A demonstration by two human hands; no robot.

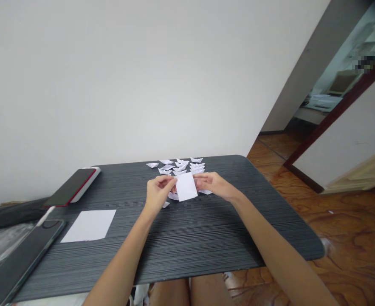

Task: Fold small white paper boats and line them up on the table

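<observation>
A small white rectangle of folded paper is held up above the dark table, tilted toward me. My left hand pinches its left edge between thumb and fingers. At the other side my right hand has its fingers closed on the right edge, some of them behind the sheet. Just beyond and partly hidden by the hands lie several folded white paper boats in loose rows. A flat white sheet of paper rests on the table to the left.
The dark wood-grain table has a rounded right end against a white wall. At its left stand a red-edged phone on a white block, a white cable and a dark phone-like slab. Wooden floor shows at right.
</observation>
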